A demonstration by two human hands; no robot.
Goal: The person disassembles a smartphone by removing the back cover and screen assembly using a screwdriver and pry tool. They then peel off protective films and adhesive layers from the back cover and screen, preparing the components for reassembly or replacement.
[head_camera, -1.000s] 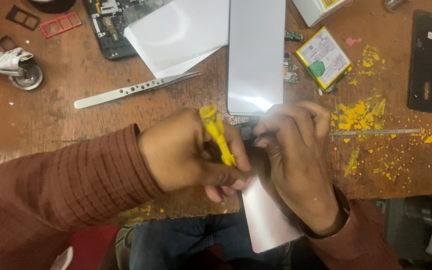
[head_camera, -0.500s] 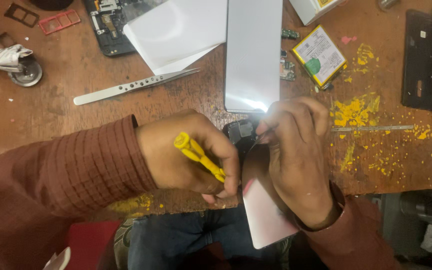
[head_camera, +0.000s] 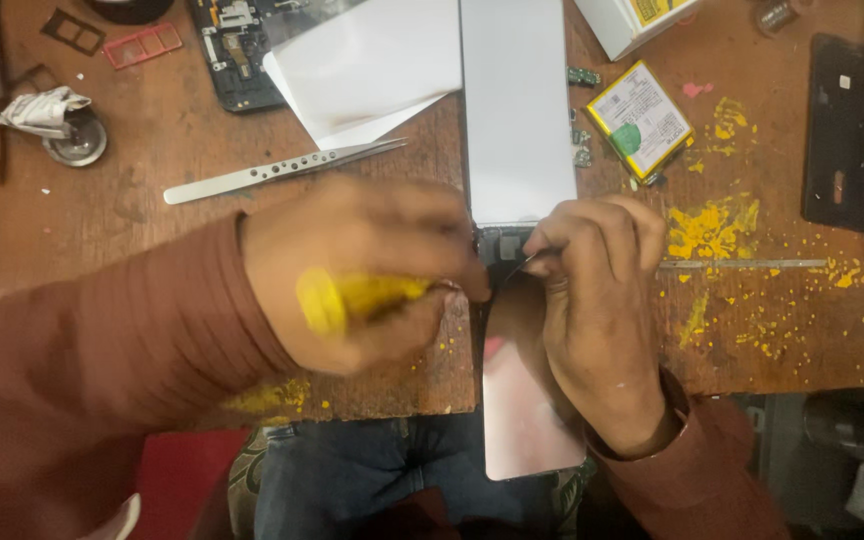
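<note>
Screwdriver (head_camera: 352, 298), yellow-handled, had swung from upright to flat in left hand (head_camera: 362, 270), fist closed round it, tip at phone (head_camera: 517, 110) seam on table (head_camera: 102, 230). Right hand (head_camera: 597, 300) pinched that seam; prying apparently begun.

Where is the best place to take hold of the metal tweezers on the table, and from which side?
Probably the wide blunt end of the tweezers, on the left. They lie flat and free on the wooden table, the thin tips pointing right toward the white paper. Coming from above at the left end, pinching across the two long edges, avoids the sharp tips and the left hand nearby.
</note>
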